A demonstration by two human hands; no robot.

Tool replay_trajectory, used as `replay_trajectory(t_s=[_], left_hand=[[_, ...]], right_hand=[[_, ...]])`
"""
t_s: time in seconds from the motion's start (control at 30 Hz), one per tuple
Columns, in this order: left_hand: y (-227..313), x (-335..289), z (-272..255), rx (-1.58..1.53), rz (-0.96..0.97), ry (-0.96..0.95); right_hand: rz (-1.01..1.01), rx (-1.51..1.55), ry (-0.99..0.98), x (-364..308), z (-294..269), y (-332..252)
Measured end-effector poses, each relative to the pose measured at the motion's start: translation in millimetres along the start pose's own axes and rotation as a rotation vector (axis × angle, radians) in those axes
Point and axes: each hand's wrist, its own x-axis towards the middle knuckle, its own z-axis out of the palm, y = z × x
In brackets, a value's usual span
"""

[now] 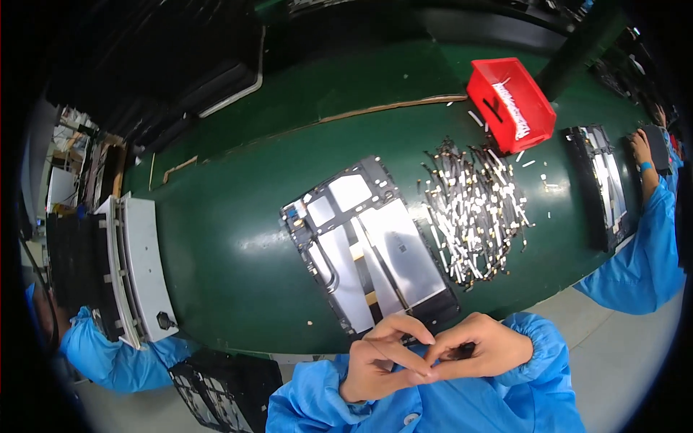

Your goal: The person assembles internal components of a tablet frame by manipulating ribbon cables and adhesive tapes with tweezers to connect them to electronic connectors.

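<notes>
My left hand (382,359) and my right hand (485,348) meet in front of my body, above the near table edge. Thumbs and fingertips of both are pinched together, touching each other. Whatever they hold, if anything, is too small or hidden to name. Just beyond them lies an opened tablet-like device (420,258), tilted on the green table (238,274). It has a black frame, silver battery panels and white patches. Right of it is a heap of short black cables (473,216) with white and yellowish ends.
A red bin (538,108) with white strips stands beyond the heap; loose white bits lie nearby. Another opened device (606,187) lies at right, near a co-worker's hand (641,148). Stacked panels (148,267) stand at left beside another blue-sleeved person (108,357). Black casings (231,390) sit below.
</notes>
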Motion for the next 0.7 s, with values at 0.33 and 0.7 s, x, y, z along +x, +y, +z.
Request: replay_trajectory(t_s=[0.33,0.7], left_hand=[[31,-39,-12,0.543,-0.129,0.573],[39,-78,-8,0.289,-0.516,0.525]], right_hand=[[-0.116,-0.362,0.263,31,24,13],[-0.213,-0.360,0.598,68,36,34]])
